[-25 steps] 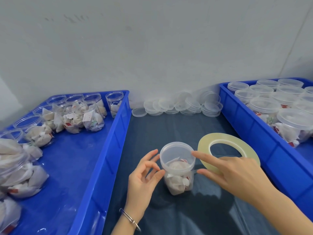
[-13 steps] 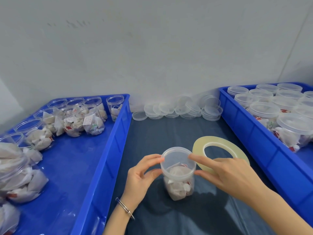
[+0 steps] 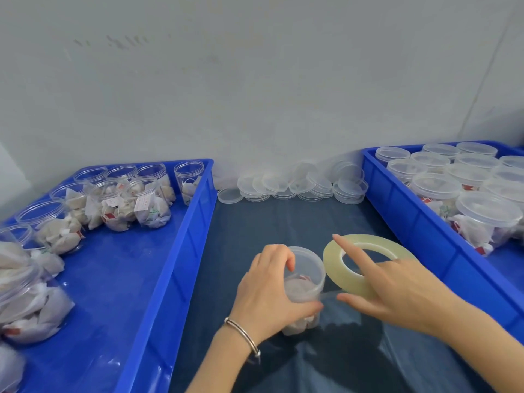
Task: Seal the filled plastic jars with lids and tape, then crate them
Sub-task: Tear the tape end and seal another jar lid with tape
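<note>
Where the left blue crate (image 3: 158,279) takes up that side of the dark table cover (image 3: 283,222), it holds open-topped clear jars (image 3: 147,199) stuffed with white paper packets; the exact count cannot be told, since some are cut off at the edge. Along the wall between the crates lies a heap of loose clear lids (image 3: 295,185), overlapping too much to count. In the middle, the left hand (image 3: 272,290) grips one lidded jar (image 3: 307,282), fingers curled over its translucent lid, pale packets with a red tag visible inside. Just beside it, the right hand (image 3: 397,290) holds one yellowish tape roll (image 3: 365,265) tilted on edge, forefinger across its hole, a clear strip running to the jar. The right blue crate (image 3: 419,231) holds lidded jars (image 3: 487,219), over a dozen.
</note>
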